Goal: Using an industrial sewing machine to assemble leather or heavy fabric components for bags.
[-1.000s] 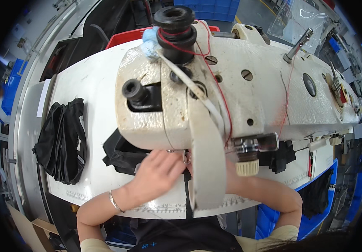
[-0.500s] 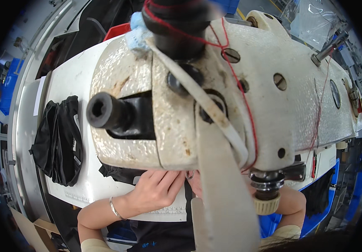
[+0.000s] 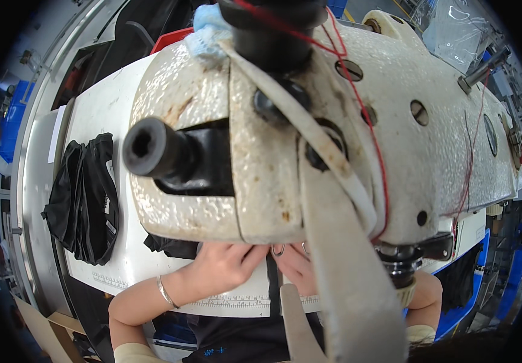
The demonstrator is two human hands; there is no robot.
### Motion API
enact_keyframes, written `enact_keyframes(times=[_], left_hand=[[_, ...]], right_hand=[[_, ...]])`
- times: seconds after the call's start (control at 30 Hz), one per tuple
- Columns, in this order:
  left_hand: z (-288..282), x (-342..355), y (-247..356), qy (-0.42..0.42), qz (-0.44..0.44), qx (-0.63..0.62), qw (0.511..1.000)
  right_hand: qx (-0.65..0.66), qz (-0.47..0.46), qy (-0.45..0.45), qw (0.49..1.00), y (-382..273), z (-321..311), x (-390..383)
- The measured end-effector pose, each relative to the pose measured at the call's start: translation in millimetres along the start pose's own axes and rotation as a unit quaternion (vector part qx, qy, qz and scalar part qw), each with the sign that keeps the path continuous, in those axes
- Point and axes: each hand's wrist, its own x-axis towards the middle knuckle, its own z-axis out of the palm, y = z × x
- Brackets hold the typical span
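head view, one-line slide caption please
Left hand and right hand near each other at a white sewing machine, black fabric piled on the table to the left.

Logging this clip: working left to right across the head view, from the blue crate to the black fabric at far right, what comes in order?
Blue crate, folded stack of black fabric, silver bracelet, left hand, right hand, black fabric at far right.
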Motion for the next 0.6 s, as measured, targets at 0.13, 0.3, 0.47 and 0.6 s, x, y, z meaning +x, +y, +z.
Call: enact_keyframes(times=[0.13, 0.3, 0.47, 0.6], left_hand=[[-10.1, 12.3, -17.7, -0.029, -0.082, -0.108, 0.99], [-29.3, 30.2, -5.4, -0.007, -0.056, 0.045, 0.997], [-76.9, 38.0, 75.4, -0.234, 0.055, 0.215, 0.947], [-98.2, 32.9, 91.1, -0.316, 0.076, 0.037, 0.945]], right_hand=[[0.311, 0.216, -0.079, 0.922, 9.8, 6.7, 3.7], [0.046, 0.034, -0.061, 0.996, 20.8, -0.8, 9.4], [0.248, -0.044, -0.095, 0.963, -29.4, -29.8, -6.9], [0.611, 0.297, -0.078, 0.729, -85.0, -36.9, -26.9]])
